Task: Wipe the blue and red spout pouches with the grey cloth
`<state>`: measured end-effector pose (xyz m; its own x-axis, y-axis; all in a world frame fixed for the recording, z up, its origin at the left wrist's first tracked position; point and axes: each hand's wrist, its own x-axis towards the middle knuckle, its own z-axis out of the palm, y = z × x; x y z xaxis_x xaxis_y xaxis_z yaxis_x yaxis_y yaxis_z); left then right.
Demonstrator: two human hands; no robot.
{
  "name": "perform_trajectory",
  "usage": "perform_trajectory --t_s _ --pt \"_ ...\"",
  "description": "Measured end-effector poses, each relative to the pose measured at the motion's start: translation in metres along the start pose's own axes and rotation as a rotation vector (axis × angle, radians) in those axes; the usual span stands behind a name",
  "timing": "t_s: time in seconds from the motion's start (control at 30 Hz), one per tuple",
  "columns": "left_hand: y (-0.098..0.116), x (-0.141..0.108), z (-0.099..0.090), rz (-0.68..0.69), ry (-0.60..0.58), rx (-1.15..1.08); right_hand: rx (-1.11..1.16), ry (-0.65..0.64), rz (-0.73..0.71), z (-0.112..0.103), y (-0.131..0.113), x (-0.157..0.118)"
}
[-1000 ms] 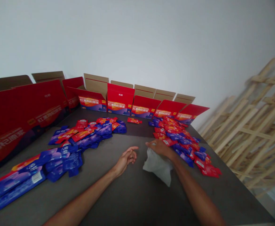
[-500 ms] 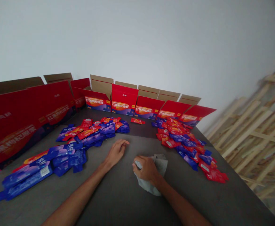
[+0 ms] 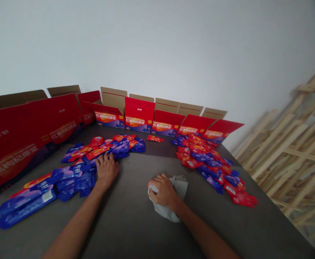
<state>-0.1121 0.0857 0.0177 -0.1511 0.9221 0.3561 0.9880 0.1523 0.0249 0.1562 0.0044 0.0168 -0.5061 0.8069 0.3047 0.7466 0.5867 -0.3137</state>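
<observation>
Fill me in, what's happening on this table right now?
A person's right hand grips a crumpled grey cloth on a dark table; the left hand rests against a heap of blue and red sachets. A second heap lies to the right, and open red cartons stand along the far edge.

Two bare, slender forearms (image 3: 71, 223) and long-fingered hands (image 3: 107, 171)

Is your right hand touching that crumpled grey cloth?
Touching. The head view shows the right hand curled over the crumpled grey cloth, with the cloth bunched under the palm and fingers.
</observation>
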Motion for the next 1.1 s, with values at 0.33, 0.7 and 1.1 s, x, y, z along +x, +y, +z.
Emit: perform_trajectory --t_s 0.33,0.7,1.1 --pt "0.012 -0.008 -0.02 0.092 0.007 -0.043 -0.019 -0.015 0.13 0.001 -0.003 -0.001" --pt "0.011 -0.001 -0.058 -0.187 0.108 -0.453 0.129 0.099 0.136 -0.005 0.001 -0.003" --pt "0.097 -0.052 -0.019 -0.376 -0.478 -1.917 0.332 0.571 0.278 -0.003 0.018 0.0"
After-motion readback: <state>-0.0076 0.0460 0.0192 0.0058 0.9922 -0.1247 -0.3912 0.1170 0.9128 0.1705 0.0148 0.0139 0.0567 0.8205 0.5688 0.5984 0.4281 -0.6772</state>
